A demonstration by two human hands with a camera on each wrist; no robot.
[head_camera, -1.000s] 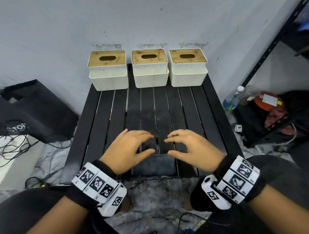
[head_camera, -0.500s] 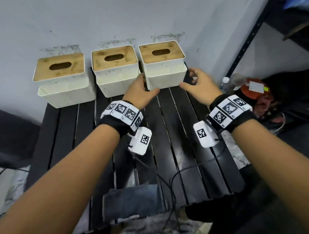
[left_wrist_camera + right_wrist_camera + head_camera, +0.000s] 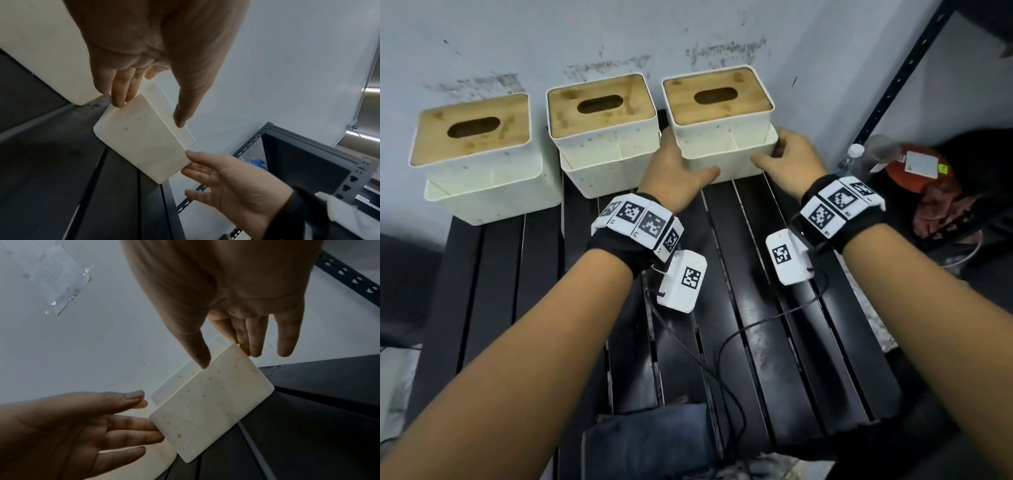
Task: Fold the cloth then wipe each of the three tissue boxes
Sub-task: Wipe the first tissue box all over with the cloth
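**Both hands on the rightmost box, cloth left behind**

The black slatted table (image 3: 756, 342) carries three cream plastic tissue boxes with bamboo lids along the pale wall: the left box (image 3: 482, 164), the middle box (image 3: 606, 144) and the right box (image 3: 722, 137), each standing in a wider cream base. The person's left hand (image 3: 674, 171) and right hand (image 3: 791, 161) bracket the right box from either side. In the wrist views the fingers lie straight and close together along its side walls, thumbs stretched across the speckled front face; nothing is pinched. The folded dark grey cloth (image 3: 647, 442) lies at the near edge of the table, well apart from both hands.

The chief risk is a weak hold: flat fingers squeezing smooth plastic could let the box slide or tip if it is lifted. The upper part may also come away from its base. Drawn leftward, it could knock the middle box, which stands just beside it. The black cables (image 3: 726, 346) trailing from the wrist cameras cross the slats and could snag. The cloth overhangs the near edge and might be brushed off.
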